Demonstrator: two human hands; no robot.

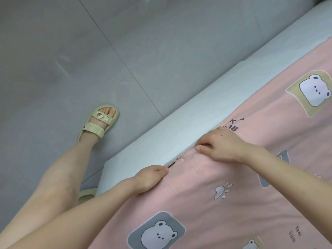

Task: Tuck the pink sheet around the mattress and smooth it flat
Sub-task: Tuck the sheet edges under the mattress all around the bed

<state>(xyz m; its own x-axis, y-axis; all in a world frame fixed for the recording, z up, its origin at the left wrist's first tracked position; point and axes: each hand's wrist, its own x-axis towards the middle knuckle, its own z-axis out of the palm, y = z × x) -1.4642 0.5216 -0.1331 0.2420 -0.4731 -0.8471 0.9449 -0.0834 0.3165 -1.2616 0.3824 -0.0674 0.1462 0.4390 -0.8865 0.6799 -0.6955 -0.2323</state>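
nearest, the pink sheet (224,203) lies spread over the mattress, its edge running along the pale bed frame (161,141). the left hand (149,178) pinches that edge with curled fingers, likely to feed it into the gap. just beyond, the right hand (221,145) also grips the edge, fingertips down at the seam. farther off, a sandalled foot (100,121) stands on the grey floor (71,51).
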